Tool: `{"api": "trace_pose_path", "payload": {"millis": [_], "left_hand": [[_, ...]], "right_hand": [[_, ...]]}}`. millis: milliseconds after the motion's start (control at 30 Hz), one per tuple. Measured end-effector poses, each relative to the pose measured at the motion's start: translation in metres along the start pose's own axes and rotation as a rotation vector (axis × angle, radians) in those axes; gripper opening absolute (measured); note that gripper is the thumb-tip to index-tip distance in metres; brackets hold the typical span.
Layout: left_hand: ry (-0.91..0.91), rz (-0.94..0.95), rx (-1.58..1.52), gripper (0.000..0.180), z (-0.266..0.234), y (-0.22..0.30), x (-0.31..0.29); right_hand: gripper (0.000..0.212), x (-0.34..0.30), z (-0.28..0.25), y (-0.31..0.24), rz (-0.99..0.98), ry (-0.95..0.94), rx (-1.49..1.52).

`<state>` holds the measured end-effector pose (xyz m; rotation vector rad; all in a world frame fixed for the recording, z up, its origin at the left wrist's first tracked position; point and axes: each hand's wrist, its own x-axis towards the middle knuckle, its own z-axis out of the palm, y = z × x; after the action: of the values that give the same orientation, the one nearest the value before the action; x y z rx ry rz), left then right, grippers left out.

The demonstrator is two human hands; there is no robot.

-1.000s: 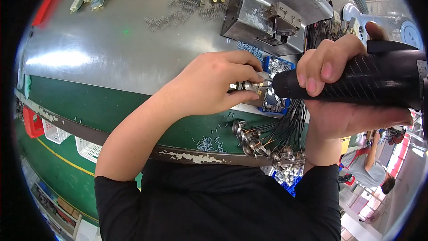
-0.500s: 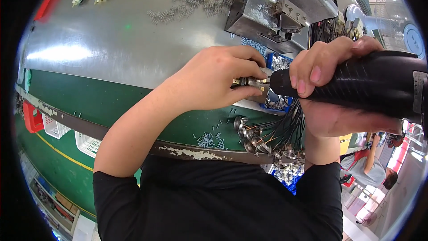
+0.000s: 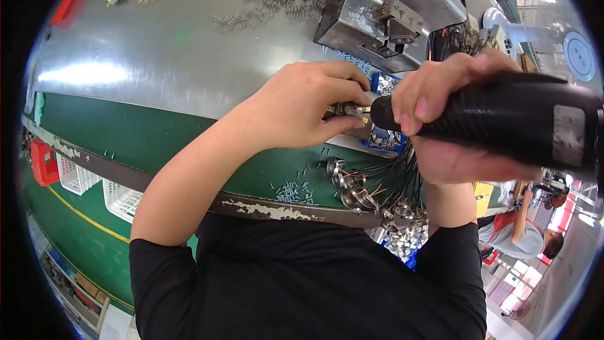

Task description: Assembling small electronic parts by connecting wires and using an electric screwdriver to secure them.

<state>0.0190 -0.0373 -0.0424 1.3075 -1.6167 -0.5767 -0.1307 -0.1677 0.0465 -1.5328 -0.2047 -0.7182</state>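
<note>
Fingers of the left hand (image 3: 302, 110) pinch a metal part (image 3: 345, 110), the right hand (image 3: 450, 132) grips a black driver (image 3: 516, 123) over the steel-and-green bench (image 3: 157, 69).

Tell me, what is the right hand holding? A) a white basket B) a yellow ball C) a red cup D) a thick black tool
D: the right hand wraps around a thick black tool, its tip meeting the small metal part pinched in the left hand.

My right hand (image 3: 453, 132) grips a black, finely textured driver (image 3: 503, 123). My left hand (image 3: 302, 110) pinches a silvery metal part (image 3: 345, 111). Under them lie a blue tray (image 3: 384, 85), a green mat (image 3: 157, 138) and a grey steel tabletop (image 3: 157, 56).
</note>
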Motion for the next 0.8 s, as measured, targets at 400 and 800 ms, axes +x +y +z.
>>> {"api": "trace_pose_path", "payload": {"millis": [400,800], "left_hand": [[-0.050,-0.021,-0.059,0.029,-0.004,0.007,0.004],[-0.031,-0.013,-0.052,0.032,-0.007,0.009,0.007]], "right_hand": [[0.114,0.061,-0.053,-0.015,-0.094,0.340,-0.074],[0.110,0.077,-0.033,-0.004,0.033,0.543,-0.281]]}}
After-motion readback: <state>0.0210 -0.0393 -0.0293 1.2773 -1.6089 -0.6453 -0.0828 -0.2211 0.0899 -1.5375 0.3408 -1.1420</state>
